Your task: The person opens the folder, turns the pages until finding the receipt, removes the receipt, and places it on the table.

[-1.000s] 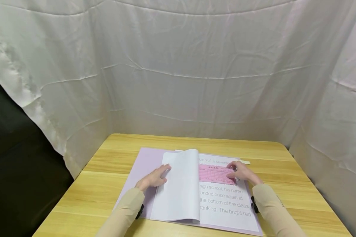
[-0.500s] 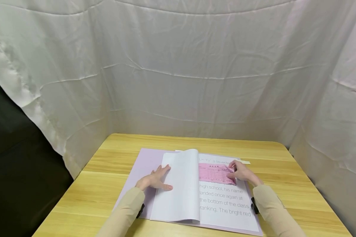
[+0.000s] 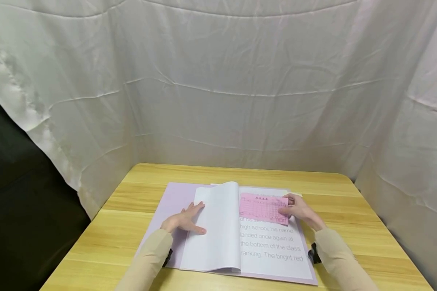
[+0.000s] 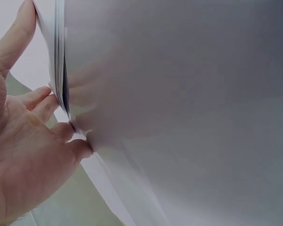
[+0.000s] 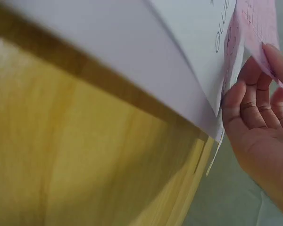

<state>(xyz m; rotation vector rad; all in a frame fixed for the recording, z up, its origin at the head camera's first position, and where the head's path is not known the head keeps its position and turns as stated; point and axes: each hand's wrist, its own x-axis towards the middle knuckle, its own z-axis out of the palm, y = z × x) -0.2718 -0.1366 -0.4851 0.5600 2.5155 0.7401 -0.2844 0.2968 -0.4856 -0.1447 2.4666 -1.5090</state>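
A booklet with a lilac cover (image 3: 180, 197) lies open on the wooden table, its blank left page (image 3: 215, 242) curving up to the fold. Large print covers the right page (image 3: 269, 258). My left hand (image 3: 183, 221) rests spread on the left side, thumb and fingers on the page; in the left wrist view, fingertips touch the edge of the page stack (image 4: 61, 56). My right hand (image 3: 301, 210) pinches the right end of a pink printed form (image 3: 258, 208) between thumb and fingers. The form is raised at that end over the upper right page, as the right wrist view shows.
The wooden table (image 3: 349, 226) extends around the booklet. Pale strips stick out past the booklet's top edge, one of them partly behind my right hand. Grey-white curtains (image 3: 240, 101) hang behind and at both sides. A black surface (image 3: 22, 202) is at the left.
The pink form has been lifted and moved up the page, baring a line of print below it. The booklet has slid slightly left. My left hand has spread its thumb.
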